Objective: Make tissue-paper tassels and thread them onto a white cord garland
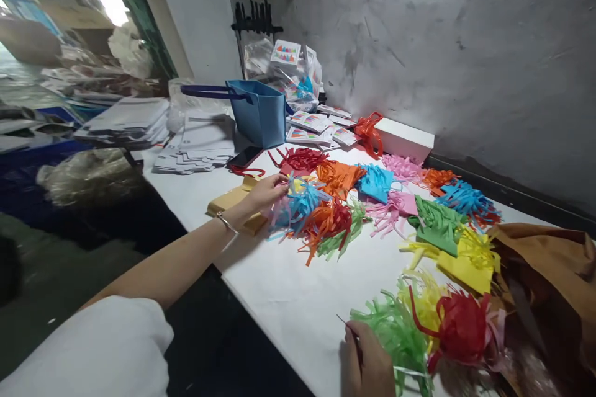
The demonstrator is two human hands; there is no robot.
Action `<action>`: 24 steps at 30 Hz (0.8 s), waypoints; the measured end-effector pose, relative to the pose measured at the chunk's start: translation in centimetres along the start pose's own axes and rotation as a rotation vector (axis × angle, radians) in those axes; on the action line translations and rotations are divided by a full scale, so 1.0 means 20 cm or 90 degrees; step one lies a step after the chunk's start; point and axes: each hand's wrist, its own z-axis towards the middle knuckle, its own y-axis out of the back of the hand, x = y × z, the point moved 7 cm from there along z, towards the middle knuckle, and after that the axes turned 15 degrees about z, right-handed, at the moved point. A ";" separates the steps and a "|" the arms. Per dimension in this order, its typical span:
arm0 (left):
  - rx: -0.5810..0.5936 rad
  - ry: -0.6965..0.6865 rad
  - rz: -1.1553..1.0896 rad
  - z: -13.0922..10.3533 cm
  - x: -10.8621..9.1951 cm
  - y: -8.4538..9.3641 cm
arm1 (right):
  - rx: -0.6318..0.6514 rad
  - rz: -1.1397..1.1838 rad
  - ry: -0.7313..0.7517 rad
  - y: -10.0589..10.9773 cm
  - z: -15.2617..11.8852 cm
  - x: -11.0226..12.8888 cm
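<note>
My left hand [269, 193], a bracelet on its wrist, reaches across the white table with its fingers closed on the edge of a light blue tissue-paper tassel [302, 203]. Beside that tassel lie an orange tassel [321, 223] and a pale green tassel [344, 237]. Near the front edge, my right hand [371, 360] pinches a thin, needle-like pin [341, 319] that sticks out past the fingertips. Against this hand rests a light green tassel [395, 332], with a yellow tassel [426, 294] and a red tassel [463, 325] to its right.
More fringed paper bundles, such as a green one [437, 223], spread over the table [288, 298]. Behind stand a blue bag [258, 115], stacked white sheets [200, 142], printed packets [310, 127] and a white box [404, 138]. Brown cloth [549, 285] lies at right.
</note>
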 end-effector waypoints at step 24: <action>0.032 -0.212 0.178 0.10 -0.69 -0.34 | 0.058 -0.071 0.028 0.03 0.06 0.07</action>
